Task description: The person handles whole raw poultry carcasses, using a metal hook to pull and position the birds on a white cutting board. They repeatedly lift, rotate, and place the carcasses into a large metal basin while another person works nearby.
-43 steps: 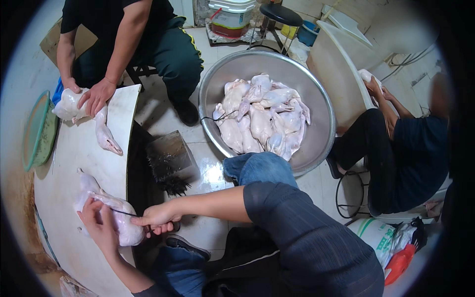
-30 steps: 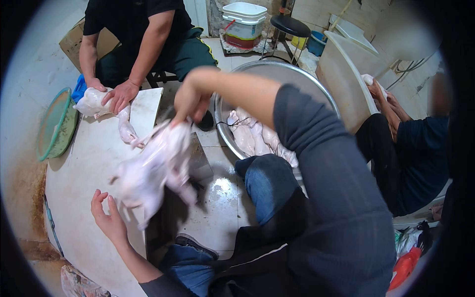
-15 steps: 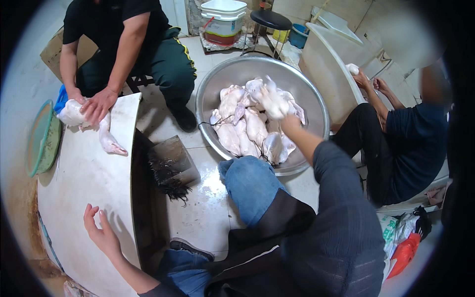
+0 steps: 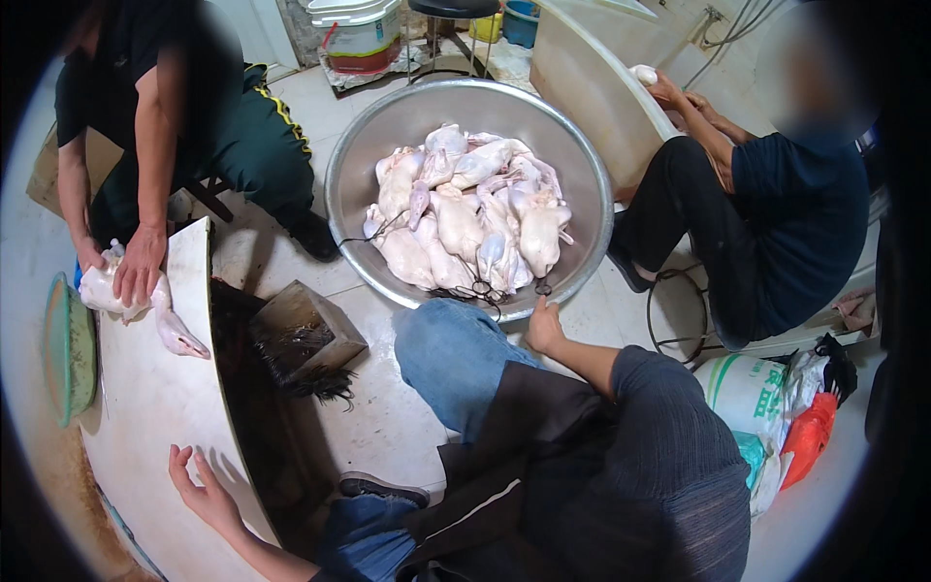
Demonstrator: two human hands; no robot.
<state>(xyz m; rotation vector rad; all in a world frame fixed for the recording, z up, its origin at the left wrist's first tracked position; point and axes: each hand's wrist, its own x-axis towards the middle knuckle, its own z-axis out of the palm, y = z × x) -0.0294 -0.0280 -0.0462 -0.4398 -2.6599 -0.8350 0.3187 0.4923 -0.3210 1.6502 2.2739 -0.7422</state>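
My left hand (image 4: pixel 204 490) lies open with fingers spread on the white table (image 4: pixel 155 398) at the lower left, holding nothing. My right hand (image 4: pixel 543 325) reaches forward over my blue-jeaned knee to the near rim of a big metal basin (image 4: pixel 388 136). Its fingertips touch a small black loop on the rim, beside black scissors (image 4: pixel 475 291); whether they grip it I cannot tell. The basin is piled with several pale plucked birds (image 4: pixel 465 213).
Across the table a person in black presses both hands on another plucked bird (image 4: pixel 145 306). A second person sits at the right by a white tub (image 4: pixel 592 78). A box of dark feathers (image 4: pixel 305 335), a green dish (image 4: pixel 68 349), a sack and bags (image 4: pixel 776 407) stand around.
My right hand lifted the plucked bird off the table, swung it over and left it in the basin, then drew back to the near rim. My left hand stayed on the table.
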